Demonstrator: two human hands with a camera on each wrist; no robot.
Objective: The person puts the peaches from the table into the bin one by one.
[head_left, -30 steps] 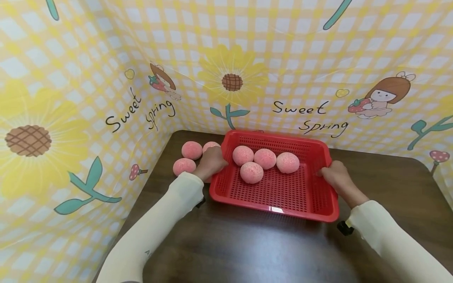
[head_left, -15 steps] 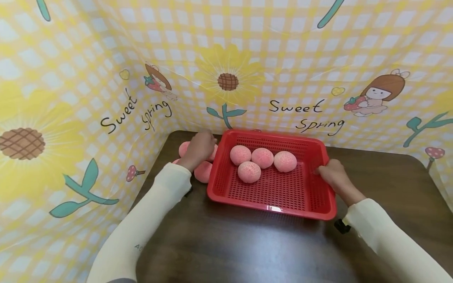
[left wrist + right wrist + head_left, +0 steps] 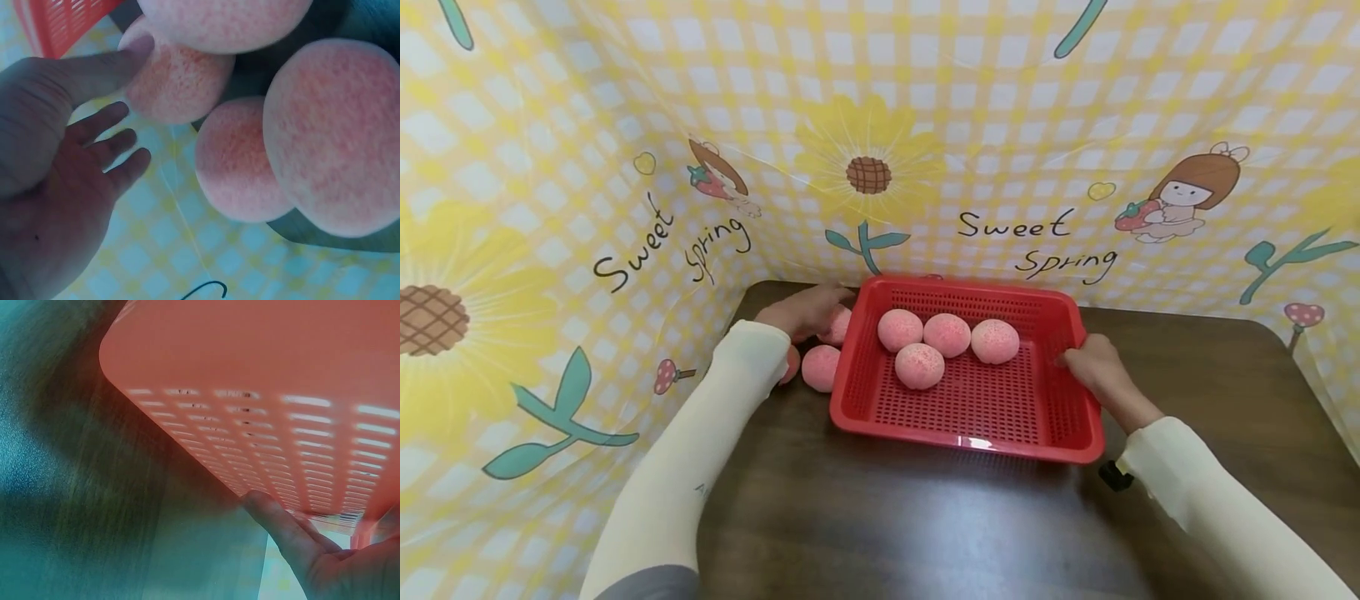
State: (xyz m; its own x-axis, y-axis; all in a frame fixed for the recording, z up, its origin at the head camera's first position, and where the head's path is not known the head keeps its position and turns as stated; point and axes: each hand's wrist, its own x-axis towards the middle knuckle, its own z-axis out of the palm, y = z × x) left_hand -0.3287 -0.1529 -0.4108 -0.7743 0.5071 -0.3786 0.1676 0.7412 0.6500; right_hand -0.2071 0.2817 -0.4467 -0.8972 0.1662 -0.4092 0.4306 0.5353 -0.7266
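While basket [image 3: 1060, 437] holds four peaches [image 3: 919, 365], loose peaches [image 3: 820, 367] crowd table corner [image 3: 748, 293].

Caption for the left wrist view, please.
Open left hand, thumb touching one of four pink sponge balls beside the red basket.

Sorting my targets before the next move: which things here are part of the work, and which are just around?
In play:
- red basket
- four pink balls in it
- pink balls beside it
- left hand
- right hand

Just around:
- dark table
- sunflower backdrop
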